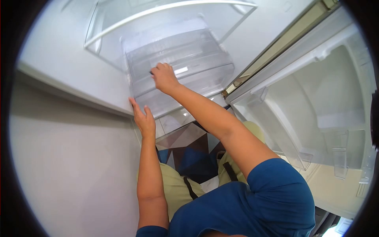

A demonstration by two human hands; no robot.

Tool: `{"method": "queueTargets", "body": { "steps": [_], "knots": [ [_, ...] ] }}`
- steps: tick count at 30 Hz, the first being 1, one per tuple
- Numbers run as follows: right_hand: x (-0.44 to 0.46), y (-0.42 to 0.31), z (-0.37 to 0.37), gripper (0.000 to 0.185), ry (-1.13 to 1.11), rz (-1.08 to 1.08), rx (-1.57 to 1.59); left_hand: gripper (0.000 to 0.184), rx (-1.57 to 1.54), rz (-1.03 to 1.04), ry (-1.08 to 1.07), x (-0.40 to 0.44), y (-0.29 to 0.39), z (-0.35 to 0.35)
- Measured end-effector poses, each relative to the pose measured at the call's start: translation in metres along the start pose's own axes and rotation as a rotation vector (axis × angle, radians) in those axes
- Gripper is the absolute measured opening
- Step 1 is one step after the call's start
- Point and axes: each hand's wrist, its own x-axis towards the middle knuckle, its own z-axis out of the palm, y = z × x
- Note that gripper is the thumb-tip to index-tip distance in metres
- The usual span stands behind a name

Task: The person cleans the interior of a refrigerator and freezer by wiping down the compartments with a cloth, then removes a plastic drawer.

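Note:
A clear plastic fridge drawer (213,75) sits low inside the white fridge. Over its front part is my right hand (164,77), fingers curled together; a small dark spot shows at the fingertips, too little to name. A white label (181,70) on the drawer lies just right of that hand. My left hand (144,120) is at the drawer's lower left corner, by the fridge's front edge. Its fingers are spread and upright, with nothing seen in them. Whether its fingertips touch the drawer I cannot tell.
Above the drawer runs a glass shelf with a white rim (158,12). The fridge door (296,91) stands open on the right, with clear door bins (340,158). A grey-white wall or panel (71,158) is on the left. Below lies a patterned mat (189,152).

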Motion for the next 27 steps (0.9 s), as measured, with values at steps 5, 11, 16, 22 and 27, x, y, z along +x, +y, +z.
{"method": "queueTargets", "body": {
  "steps": [5,11,16,22,27],
  "knots": [
    [0.017,0.016,-0.091,0.022,0.045,0.956,1.390,0.064,0.090,-0.169,-0.184,-0.008,0.056,-0.024],
    [0.008,-0.085,-0.281,0.013,0.029,1.162,1.954,0.059,0.063,-0.302,-0.345,-0.011,0.147,-0.096],
    [0.055,-0.207,-0.502,0.020,0.025,1.094,1.971,0.060,0.054,-0.364,-0.568,-0.016,0.261,-0.160],
    [0.122,-0.223,-0.720,0.025,0.797,0.850,1.876,0.065,-0.314,-0.793,-0.914,-0.022,0.420,-0.192],
    [0.171,-0.119,-0.763,0.040,0.743,0.809,1.947,0.066,-0.306,-0.826,-0.982,-0.009,0.456,-0.164]
  ]
}}
